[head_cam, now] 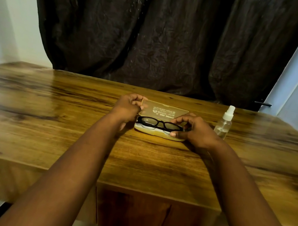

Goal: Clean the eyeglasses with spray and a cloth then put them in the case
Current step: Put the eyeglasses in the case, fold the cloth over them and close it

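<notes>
Left third of the broad, wood-grain brown table [50, 115] carried nothing; ample room there for moving things.

Left hand [128, 108] sat at the left end of the translucent yellowish hard plastic eyeglass case [153, 133], fingers curled round the corner of its raised lid [163, 111]. Likely purpose: keeping the lid propped while the tray was worked.

Black-framed rectangular eyeglasses [159, 124] lay inside the open tray, lenses facing the person, apparently on something pale, possibly the cloth; could not tell.

Right hand [194, 131] gripped the case's right end, thumb on the front rim, fingers arched over the frame's right side. Whether it pinched the frame or only steadied the case, could not tell. Glasses either being lifted out or just seated; stage of task judged uncertain.

Small clear plastic spray bottle with white nozzle [225, 122] stood upright just beside the right hand, apart from the case. Tipping risk if the right hand swung outward.

Case sat mid-table, well back from the near edge.
</notes>
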